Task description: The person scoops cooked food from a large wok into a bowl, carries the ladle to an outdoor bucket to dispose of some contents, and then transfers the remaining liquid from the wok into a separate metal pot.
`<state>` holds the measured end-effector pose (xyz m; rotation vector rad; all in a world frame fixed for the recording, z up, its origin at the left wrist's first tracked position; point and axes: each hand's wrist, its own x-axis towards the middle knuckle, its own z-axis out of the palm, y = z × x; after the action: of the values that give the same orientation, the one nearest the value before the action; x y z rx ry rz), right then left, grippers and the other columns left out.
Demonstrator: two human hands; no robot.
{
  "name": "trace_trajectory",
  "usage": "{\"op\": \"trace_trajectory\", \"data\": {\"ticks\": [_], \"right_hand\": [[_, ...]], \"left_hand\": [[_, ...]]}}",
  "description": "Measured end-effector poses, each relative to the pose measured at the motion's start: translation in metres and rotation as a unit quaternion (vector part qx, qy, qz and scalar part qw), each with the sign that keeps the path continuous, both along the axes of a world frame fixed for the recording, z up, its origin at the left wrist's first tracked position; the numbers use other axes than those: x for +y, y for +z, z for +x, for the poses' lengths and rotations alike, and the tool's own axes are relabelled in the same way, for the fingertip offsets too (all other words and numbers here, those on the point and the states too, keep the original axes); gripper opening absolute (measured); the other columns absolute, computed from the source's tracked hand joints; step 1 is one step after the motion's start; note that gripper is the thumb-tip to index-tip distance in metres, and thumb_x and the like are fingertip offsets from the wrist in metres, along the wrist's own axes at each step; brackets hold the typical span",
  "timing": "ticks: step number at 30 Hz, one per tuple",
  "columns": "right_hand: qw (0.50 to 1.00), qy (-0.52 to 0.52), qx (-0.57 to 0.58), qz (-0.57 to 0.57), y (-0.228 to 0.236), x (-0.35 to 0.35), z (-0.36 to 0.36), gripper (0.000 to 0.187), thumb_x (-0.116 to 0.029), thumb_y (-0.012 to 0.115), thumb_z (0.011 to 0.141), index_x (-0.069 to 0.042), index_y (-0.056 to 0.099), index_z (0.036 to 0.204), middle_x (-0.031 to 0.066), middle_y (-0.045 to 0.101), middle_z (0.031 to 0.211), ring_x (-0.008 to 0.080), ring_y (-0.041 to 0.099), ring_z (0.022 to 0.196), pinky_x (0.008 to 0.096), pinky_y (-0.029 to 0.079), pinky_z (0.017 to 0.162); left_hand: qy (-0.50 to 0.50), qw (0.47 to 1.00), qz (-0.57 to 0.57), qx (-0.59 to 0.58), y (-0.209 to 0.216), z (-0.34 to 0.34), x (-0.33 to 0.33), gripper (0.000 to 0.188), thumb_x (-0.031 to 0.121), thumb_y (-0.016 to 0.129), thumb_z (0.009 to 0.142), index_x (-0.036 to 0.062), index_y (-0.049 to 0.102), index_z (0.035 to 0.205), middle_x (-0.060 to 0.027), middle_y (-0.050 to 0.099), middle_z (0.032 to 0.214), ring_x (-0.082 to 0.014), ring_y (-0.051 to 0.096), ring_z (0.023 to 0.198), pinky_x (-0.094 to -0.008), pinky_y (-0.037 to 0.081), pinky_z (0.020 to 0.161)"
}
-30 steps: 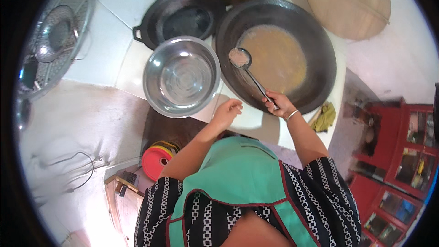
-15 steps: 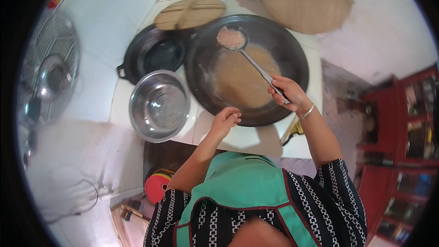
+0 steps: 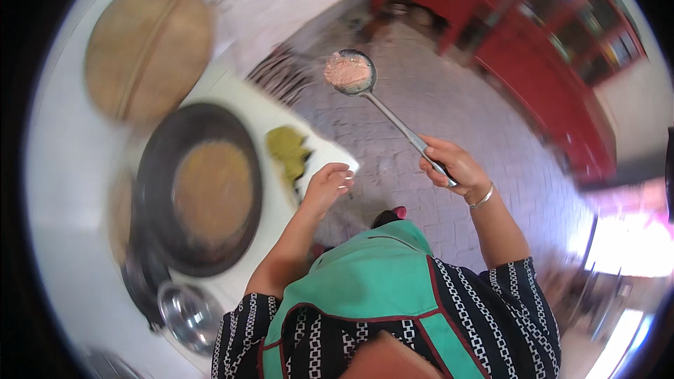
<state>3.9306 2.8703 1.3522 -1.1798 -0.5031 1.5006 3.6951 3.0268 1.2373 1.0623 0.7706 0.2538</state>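
- So the long-handled metal ladle (image 3: 397, 121) is out over the grey brick floor (image 3: 449, 102) now, bowl end upper middle of the frame; half a second ago it was over the wok.
- It's loaded with a lumpy, pale pink food mass (image 3: 347, 70), so I'd say that scoop is clear of the wok.
- Right hand (image 3: 455, 168), right of centre, is wrapped tight around the handle's end.
- Left hand (image 3: 330, 186), near the middle, has fingers loosely curled, nothing visible in them, just by the white tabletop (image 3: 235, 91) corner and a crumpled olive-green cloth (image 3: 286, 151).
- Big round black wok (image 3: 154, 175) with cloudy brown liquid (image 3: 214, 189) now sits left of centre, shiny steel bowl (image 3: 188, 316) lower left; the whole view has swung round.
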Motion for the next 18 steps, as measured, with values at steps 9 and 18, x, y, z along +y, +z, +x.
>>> {"op": "trace_trajectory", "data": {"ticks": [9,18], "right_hand": [[0.985,0.046,-0.113,-0.124,-0.008,0.023,0.020,0.047,-0.012,0.045,0.086,-0.004,0.038,0.132,0.0058,0.053,0.075,0.0095,0.043,0.047,0.0220,0.034,0.041],[0.994,-0.023,-0.064,-0.081,-0.039,0.028,0.014,0.040,-0.005,0.040,0.082,-0.006,0.048,0.122,0.0038,0.050,0.072,0.0092,0.044,0.050,0.0247,0.037,0.045]], "left_hand": [[0.139,0.989,-0.038,-0.030,0.001,0.030,-0.016,0.020,0.014,0.048,0.090,0.0041,0.053,0.107,-0.0079,0.060,0.101,-0.0168,0.060,0.088,-0.0274,0.048,0.074],[0.125,0.992,0.006,-0.026,0.047,0.029,0.029,0.020,0.011,0.045,0.092,0.0056,0.053,0.109,-0.0080,0.060,0.101,-0.0166,0.060,0.089,-0.0285,0.049,0.074]]}}
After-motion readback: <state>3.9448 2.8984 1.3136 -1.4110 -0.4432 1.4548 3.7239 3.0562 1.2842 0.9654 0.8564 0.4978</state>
